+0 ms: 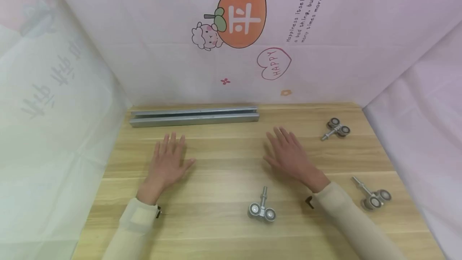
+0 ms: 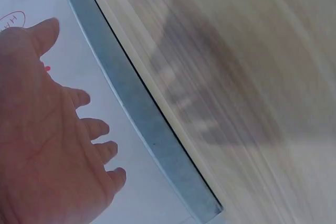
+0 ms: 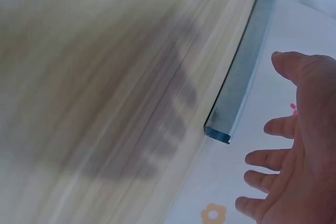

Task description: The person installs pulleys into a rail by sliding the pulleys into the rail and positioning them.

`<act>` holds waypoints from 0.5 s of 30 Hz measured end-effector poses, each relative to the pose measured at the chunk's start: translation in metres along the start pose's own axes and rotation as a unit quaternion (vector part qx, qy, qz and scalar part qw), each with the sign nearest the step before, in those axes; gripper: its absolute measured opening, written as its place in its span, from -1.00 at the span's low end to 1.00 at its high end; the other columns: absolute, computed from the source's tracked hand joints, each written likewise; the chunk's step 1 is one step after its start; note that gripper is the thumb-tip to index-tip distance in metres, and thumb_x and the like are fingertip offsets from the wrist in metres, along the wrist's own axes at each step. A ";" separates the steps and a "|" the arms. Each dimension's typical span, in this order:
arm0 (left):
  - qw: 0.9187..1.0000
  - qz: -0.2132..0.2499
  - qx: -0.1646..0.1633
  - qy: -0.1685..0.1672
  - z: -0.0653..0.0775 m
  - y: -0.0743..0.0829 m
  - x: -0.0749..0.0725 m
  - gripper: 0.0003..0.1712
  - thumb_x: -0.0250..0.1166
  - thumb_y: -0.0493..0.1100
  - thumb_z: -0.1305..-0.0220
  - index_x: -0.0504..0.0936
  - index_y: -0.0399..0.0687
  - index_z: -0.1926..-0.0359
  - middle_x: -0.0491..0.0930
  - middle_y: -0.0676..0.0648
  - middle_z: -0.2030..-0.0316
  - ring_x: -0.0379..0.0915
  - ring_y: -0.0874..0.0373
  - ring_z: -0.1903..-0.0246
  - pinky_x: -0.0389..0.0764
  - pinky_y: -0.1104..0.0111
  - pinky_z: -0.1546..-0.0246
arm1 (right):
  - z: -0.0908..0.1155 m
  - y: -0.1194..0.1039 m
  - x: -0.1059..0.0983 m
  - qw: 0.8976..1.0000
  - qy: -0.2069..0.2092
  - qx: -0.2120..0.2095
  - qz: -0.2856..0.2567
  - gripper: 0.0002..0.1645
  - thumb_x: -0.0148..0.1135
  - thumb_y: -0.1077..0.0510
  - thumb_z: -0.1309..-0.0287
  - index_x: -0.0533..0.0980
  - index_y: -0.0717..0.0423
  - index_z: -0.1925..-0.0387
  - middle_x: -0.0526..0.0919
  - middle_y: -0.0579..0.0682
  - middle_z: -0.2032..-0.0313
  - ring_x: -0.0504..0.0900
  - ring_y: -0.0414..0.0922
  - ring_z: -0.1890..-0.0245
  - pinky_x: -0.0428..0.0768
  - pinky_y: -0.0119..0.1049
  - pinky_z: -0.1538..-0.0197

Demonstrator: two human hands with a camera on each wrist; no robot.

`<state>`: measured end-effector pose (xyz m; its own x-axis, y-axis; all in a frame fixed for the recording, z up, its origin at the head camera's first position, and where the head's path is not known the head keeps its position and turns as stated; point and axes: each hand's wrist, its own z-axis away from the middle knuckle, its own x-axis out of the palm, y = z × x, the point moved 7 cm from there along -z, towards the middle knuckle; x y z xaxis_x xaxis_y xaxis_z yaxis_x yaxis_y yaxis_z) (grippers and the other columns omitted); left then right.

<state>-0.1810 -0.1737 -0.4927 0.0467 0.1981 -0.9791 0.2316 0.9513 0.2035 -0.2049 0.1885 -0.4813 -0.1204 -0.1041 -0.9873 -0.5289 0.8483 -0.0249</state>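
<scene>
Fingers spread, my left hand (image 1: 167, 166) hovers palm down over the wooden table, holding nothing. A grey metal channel rail (image 1: 195, 120) lies along the table's back edge, just beyond its fingertips. My right hand (image 1: 290, 156) is likewise spread and holds nothing, to the right of the rail's end. Between and nearer than the hands lies a twin-wheel roller with a threaded bolt (image 1: 262, 210). A second bolt roller (image 1: 336, 128) is at the back right, and a third roller (image 1: 375, 199) is right of my right forearm. Both wrist views show the rail (image 2: 142, 98) (image 3: 239, 72) past an empty hand.
White printed cloth (image 1: 162, 67) rises behind the wooden tabletop (image 1: 216, 196). More cloth hangs at the left side (image 1: 54, 131) and the right side (image 1: 415, 103). Each wrist wears a dark strap, partly hidden by a cream sleeve (image 1: 135, 220).
</scene>
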 end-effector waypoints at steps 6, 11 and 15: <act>0.999 -0.008 0.044 -0.009 -0.014 -0.014 -0.003 -0.06 0.10 0.25 -0.33 0.07 -0.19 -0.52 -0.04 -0.41 -0.49 -0.19 -0.33 -0.47 -0.11 -0.19 -0.44 | -0.026 0.003 -0.002 0.999 0.022 -0.036 -0.026 -0.12 0.21 -0.17 -0.18 0.29 0.29 -0.37 0.34 0.38 -0.33 0.24 0.29 -0.36 0.21 0.16 -0.41; 0.997 0.019 0.070 -0.002 -0.032 -0.028 -0.005 -0.16 0.16 0.12 -0.35 0.15 -0.22 -0.48 0.04 -0.40 -0.47 -0.02 -0.33 -0.42 0.05 -0.16 -0.41 | -0.055 0.001 -0.007 0.996 0.035 -0.075 -0.037 -0.20 0.24 -0.04 -0.18 0.32 0.32 -0.34 0.38 0.37 -0.29 0.29 0.26 -0.34 0.29 0.12 -0.38; 0.995 0.037 0.088 0.013 -0.047 -0.036 -0.011 -0.17 0.25 0.02 -0.29 0.20 -0.27 -0.45 0.11 -0.43 -0.43 0.05 -0.35 -0.38 0.13 -0.18 -0.37 | -0.081 -0.004 -0.008 0.993 0.021 -0.114 -0.026 -0.20 0.22 -0.02 -0.22 0.28 0.33 -0.36 0.36 0.39 -0.30 0.28 0.26 -0.35 0.26 0.10 -0.41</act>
<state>-0.2351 -0.1987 -0.4889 0.0448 0.2739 -0.9607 0.3962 0.8780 0.2687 -0.2701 0.1433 -0.4610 -0.1203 -0.1696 -0.9781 -0.7112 0.7021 -0.0343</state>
